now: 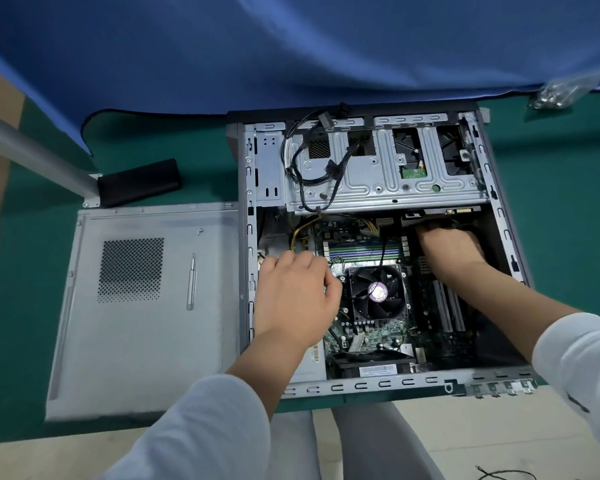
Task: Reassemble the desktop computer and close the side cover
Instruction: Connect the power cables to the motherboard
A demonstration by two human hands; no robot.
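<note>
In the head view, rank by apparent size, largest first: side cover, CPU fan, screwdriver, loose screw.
1. side cover
2. CPU fan
3. screwdriver, similar in length to the fan but far thinner
4. loose screw

One of each on show!
One open grey metal computer case (371, 251), one grey side panel (142, 313), one silver screwdriver (191, 282), two hands.

A blue cloth (291, 46) drapes across the top of the frame, a black block (139, 182) lies at centre left, and a clear bag (555, 93) sits at upper right.

matt metal side cover (146, 341), blue cloth (291, 46)
</note>
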